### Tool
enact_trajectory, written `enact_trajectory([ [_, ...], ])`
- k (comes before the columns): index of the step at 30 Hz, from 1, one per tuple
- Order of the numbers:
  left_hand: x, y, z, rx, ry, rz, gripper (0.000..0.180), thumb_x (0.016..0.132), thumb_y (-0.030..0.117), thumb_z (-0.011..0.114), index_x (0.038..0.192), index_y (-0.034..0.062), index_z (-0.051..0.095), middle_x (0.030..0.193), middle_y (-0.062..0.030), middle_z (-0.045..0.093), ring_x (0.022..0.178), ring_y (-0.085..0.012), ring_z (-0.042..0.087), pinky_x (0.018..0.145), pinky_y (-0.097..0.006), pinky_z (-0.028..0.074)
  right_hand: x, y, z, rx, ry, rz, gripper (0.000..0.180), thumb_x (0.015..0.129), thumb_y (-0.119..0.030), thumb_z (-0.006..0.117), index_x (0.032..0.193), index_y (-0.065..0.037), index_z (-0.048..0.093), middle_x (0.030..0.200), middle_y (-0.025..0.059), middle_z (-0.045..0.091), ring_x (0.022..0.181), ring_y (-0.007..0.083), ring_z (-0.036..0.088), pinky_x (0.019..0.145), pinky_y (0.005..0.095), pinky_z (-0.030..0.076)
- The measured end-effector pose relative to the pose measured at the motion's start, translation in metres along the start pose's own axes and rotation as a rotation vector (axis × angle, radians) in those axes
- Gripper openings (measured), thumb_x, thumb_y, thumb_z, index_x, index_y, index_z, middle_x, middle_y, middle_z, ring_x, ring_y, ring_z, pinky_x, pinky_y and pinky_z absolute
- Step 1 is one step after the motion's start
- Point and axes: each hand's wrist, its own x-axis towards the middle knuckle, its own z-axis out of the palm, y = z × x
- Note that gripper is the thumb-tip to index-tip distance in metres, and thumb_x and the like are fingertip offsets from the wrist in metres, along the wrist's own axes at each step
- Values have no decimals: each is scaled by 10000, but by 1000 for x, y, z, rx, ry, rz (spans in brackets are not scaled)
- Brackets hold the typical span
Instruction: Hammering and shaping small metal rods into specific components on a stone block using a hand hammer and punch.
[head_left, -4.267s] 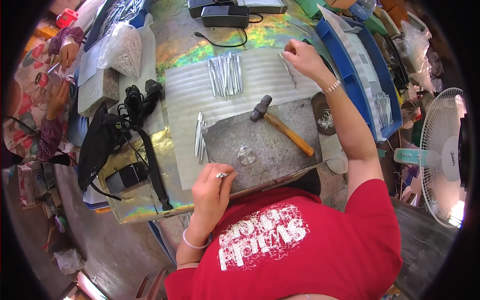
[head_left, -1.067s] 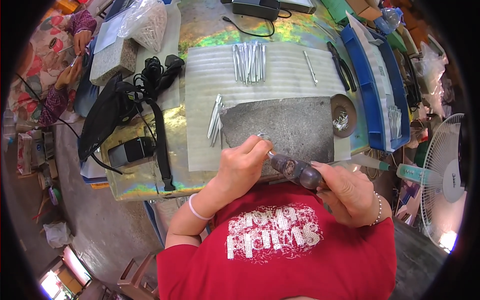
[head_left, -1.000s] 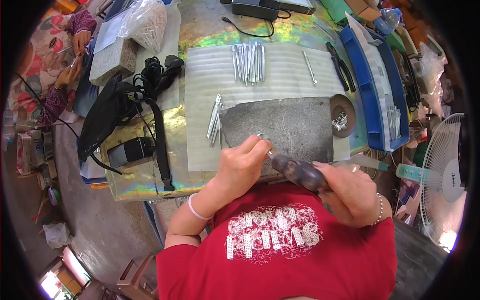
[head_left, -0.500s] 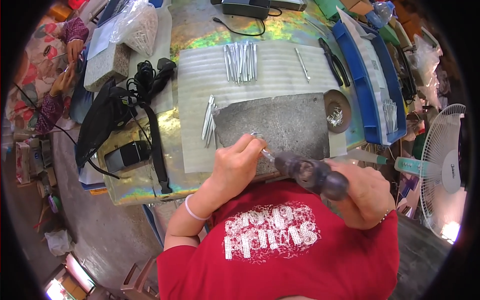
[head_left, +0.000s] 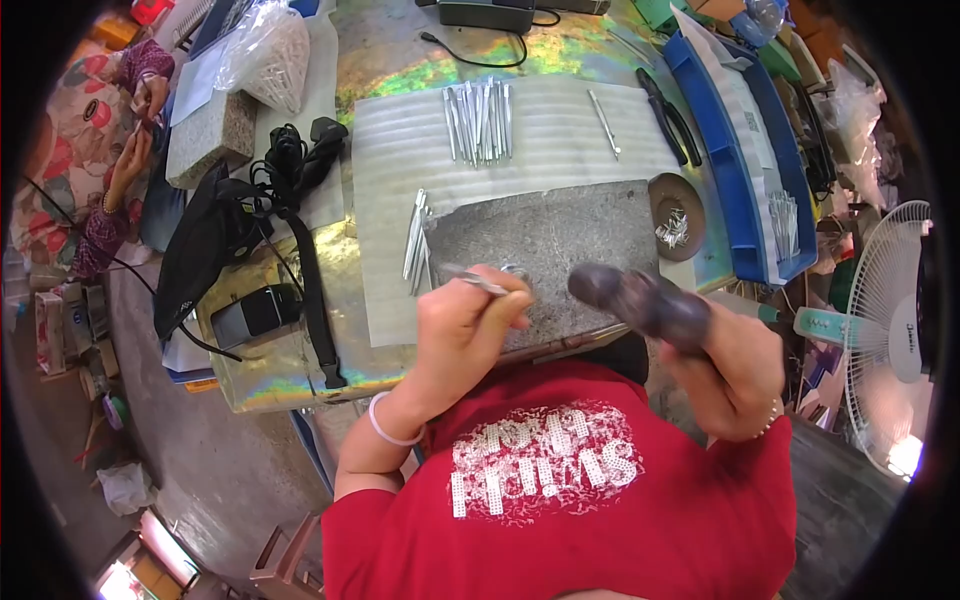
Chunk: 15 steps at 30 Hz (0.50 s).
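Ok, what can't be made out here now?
Head view: handle of the dark metal hammer, hidden by its head and the right hand.
Head view: outline of the shiny metal piece on the grey slab, partly behind the left hand.
Head view: shapes of the small silvery pieces in the brown round dish, too small.
Head view: rest of the black boxy device, cut off by the upper edge.

We could pass over the far half of the stone slab. Above its near right corner, the hammer blocks us; rods crowd its left edge, a dish its right.
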Motion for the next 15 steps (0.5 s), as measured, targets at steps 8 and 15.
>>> enact_trajectory([
  [8, 6, 25, -19, -1079, 157, -485, 222, 964, 205, 502, 942, -4, 573, 871, -137, 647, 596, -153, 640, 551, -244, 533, -3, 77, 64, -302, 159, 181, 525, 787, 6, 604, 1290, -45, 463, 869, 145, 541, 664, 309, 568, 574, 389, 461],
  [15, 10, 24, -19, -1005, 150, -522, 181, 946, 170, 532, 1033, 11, 542, 817, -130, 641, 557, -145, 626, 495, -211, 503, -1, 85, 61, -395, -21, 181, 508, 777, -55, 626, 1258, -45, 463, 972, 162, 528, 866, 339, 557, 714, 411, 468],
])
